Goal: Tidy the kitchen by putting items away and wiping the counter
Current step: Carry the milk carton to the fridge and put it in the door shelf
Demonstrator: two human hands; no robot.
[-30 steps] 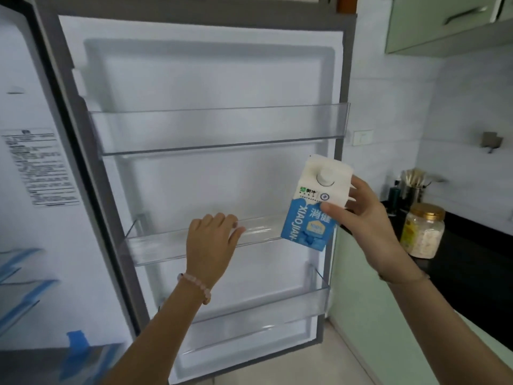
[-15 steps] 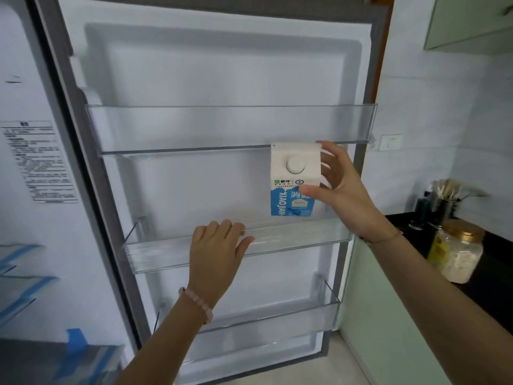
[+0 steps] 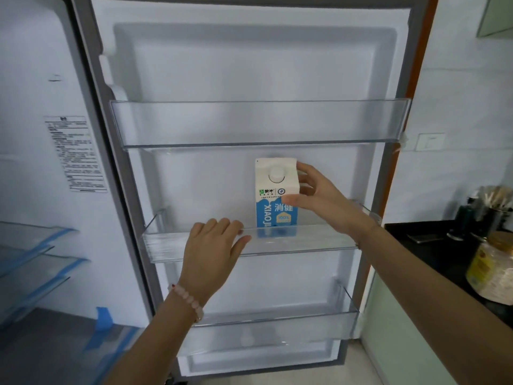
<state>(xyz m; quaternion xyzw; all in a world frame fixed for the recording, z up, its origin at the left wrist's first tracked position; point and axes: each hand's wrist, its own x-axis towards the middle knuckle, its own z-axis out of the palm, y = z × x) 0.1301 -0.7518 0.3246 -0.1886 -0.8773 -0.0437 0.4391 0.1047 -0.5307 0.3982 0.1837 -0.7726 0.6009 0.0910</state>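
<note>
A white and blue milk carton [image 3: 273,190] with a round white cap stands upright in the middle clear bin [image 3: 319,241] of the open fridge door [image 3: 249,65]. My right hand [image 3: 319,198] grips the carton's right side, thumb on the front and fingers behind. The carton's base sits behind the bin's front wall. My left hand [image 3: 211,248] rests flat on that bin's front rim, to the left of the carton, with fingers spread and holding nothing. A pink bead bracelet circles the left wrist.
The door has an upper bin [image 3: 258,123] and a lower bin [image 3: 272,326], both bare. Fridge shelves with blue tape [image 3: 36,245] show at left. At right, a black counter [image 3: 433,245] carries a gold-lidded jar [image 3: 491,268] and a utensil holder [image 3: 491,207].
My right hand has carried the carton from right of the door leftward and down into the middle bin, turning it upright. The left hand has stayed on the bin's rim.
</note>
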